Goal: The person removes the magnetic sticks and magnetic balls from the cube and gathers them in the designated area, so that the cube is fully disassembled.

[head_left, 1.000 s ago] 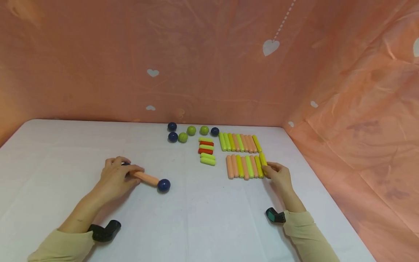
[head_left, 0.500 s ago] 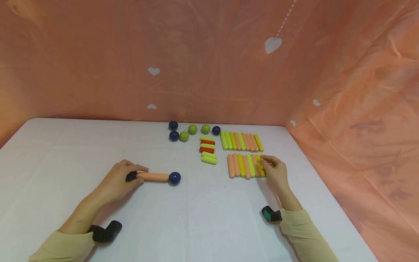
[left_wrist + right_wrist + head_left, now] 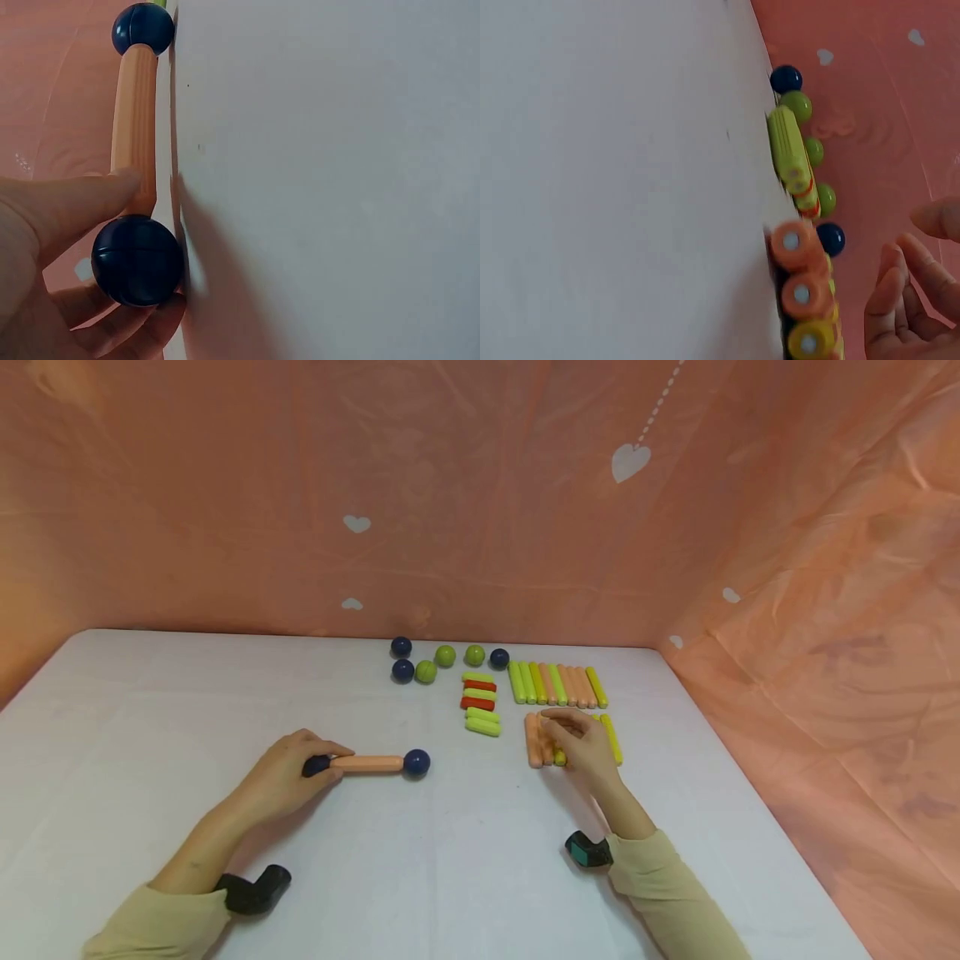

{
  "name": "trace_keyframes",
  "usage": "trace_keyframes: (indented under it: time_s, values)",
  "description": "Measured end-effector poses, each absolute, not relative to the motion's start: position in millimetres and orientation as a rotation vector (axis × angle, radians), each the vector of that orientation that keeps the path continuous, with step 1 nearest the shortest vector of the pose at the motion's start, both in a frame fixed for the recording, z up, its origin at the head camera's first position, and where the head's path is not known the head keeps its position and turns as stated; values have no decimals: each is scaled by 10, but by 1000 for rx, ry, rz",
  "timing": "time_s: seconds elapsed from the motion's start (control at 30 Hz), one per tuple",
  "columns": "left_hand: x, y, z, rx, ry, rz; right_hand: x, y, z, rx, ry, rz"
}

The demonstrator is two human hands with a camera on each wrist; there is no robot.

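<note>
My left hand (image 3: 288, 777) grips one end of a peach-coloured rod (image 3: 371, 764) joined to a dark blue ball at each end. One ball (image 3: 137, 260) sits between thumb and fingers; the far ball (image 3: 417, 762) points right. The left wrist view shows the thumb lying along the rod. My right hand (image 3: 588, 756) hovers over the front row of rods, holding nothing visible. Two peach rods (image 3: 533, 742) show left of it and a yellow rod (image 3: 611, 740) right of it. The hand hides the middle of that row.
Behind the front row lies a second row of rods (image 3: 558, 685). Short green and red sticks (image 3: 480, 703) are stacked to their left. Several blue and green balls (image 3: 425, 672) stand along the back of the white table (image 3: 420, 877), before an orange curtain (image 3: 480, 510).
My left hand has swung the rod level and moved it slightly right. My right hand has let go of the yellow rod at the row's right end and moved left over the row.
</note>
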State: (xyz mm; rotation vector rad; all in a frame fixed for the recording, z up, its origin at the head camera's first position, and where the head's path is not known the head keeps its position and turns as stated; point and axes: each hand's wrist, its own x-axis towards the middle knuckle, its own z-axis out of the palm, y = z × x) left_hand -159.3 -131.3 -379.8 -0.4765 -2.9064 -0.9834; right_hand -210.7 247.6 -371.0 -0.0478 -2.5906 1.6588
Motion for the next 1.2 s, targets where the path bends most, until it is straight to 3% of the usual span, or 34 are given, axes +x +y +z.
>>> trace_keyframes:
  time_s: [0.93,1.2]
  values:
    - [-1572,-1138,-3795,-450,-2923,-1036,-2064,1727,-3810,515,-2731,1850]
    - [-1602,-1142,-3777,-460,-2921,-1039,-2051,1524,-3823,674,-2907,1714]
